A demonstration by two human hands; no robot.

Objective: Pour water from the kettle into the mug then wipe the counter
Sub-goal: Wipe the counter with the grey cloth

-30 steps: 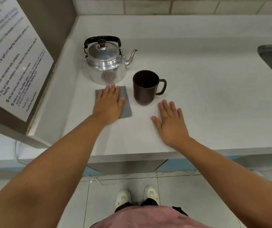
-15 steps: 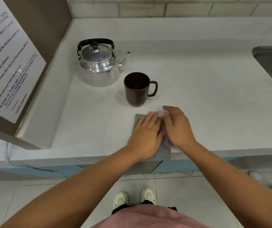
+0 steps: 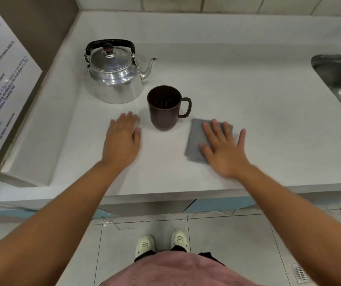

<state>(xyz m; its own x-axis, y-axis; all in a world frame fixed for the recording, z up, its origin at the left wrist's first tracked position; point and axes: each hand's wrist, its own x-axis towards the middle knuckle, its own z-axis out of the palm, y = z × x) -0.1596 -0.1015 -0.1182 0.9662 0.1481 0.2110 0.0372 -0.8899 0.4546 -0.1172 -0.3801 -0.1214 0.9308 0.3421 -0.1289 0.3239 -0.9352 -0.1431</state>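
Grey cloth mid-right of frame, under flat right hand, fingers spread. Left hand flat on counter, fingers together, left of mug. Kettle upper left. Wipe with even pressure, clear of mug.

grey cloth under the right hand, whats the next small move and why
Probably sweep the grey cloth rightward toward the sink. The right hand lies flat on it beside the mug, and bare counter lies that way. The left hand rests flat, holding nothing.
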